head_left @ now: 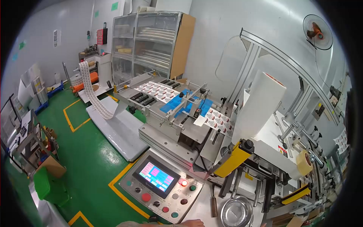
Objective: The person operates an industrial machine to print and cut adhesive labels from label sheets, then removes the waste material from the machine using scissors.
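Observation:
At the bottom edge one of my hands (193, 223) shows only in part, low beside the control panel (166, 200); its fingers are cut off by the frame. It is nearest to the panel's lower right corner and the white surface. A forearm or sleeve shows to its left at the bottom edge; no second hand can be made out. The panel carries a lit touchscreen (156, 178) and several round buttons. A metal bowl (236, 212) and a wooden-handled tool (214, 206) lie right of the panel.
Behind the panel a machine carries a printed label web (159, 92) over blue sheeting (177, 105). A large white roll (264, 102) stands at the right, above a yellow guard (234, 160). A green bin (49, 185) and a shelf cabinet (151, 41) stand farther off.

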Demonstrator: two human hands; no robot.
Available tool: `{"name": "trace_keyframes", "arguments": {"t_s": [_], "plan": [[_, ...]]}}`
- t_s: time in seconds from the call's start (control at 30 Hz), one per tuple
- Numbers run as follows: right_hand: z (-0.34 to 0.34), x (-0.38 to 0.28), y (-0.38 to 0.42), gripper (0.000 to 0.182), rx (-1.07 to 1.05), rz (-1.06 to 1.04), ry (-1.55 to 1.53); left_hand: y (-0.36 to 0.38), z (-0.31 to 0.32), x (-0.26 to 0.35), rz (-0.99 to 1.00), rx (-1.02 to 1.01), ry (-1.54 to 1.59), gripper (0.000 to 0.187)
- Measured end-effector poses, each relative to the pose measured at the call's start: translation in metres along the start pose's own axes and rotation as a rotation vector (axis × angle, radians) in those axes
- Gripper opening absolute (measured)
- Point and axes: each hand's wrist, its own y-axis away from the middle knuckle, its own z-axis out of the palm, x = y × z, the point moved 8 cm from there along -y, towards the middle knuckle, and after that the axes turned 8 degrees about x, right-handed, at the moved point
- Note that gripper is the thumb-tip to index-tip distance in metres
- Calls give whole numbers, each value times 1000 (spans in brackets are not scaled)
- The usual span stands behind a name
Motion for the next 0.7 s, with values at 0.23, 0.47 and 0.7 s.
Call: {"name": "trace_keyframes", "arguments": {"t_s": [0.23,0.47,0.7], "plan": [[-7,6,1,76,-11,4,2,-12,9,-50,-461,-358,-652,9],[-20,17,-4,77,-17,7,6,-7,6,-52,-280,-311,-989,18],[-39,34,-11,79,-21,19,3,1,-6,-47,66,-98,-498,16]]}}
